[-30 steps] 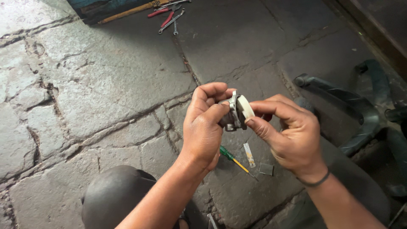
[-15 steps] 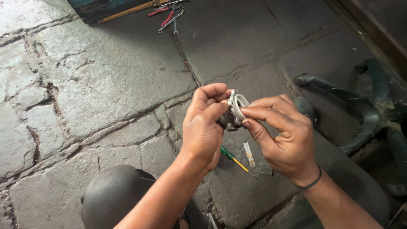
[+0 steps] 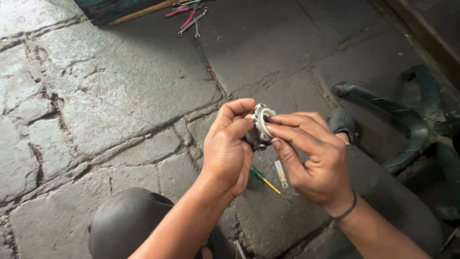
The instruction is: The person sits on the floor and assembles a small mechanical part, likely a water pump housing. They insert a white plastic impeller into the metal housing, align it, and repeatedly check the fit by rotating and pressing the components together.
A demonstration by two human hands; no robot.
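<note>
The small metal part sat up between both hands, held above the stone floor, and I could make out a pale, ring-like flange at its top with a darker body tucked below it. I had the left hand curled around that dark body, thumb and forefinger pinching it from the left side. The right hand came in from the other side, its fingers laid flat across the pale ring and the thumb pressing up under it, so both hands were clamped on the one piece. I judged this was the fitting or turning stage, working the ring against the body; the next move would call for a steady twist with the left grip kept firm.

Just beneath the hands lay a small screwdriver with a green and yellow handle, and beside it a thin pale strip. Far up the floor, red-handled pliers lay near a wooden handle. Off to the right was a dark curved chair base. The floor was rough grey slabs with cracked joints, dim light.
</note>
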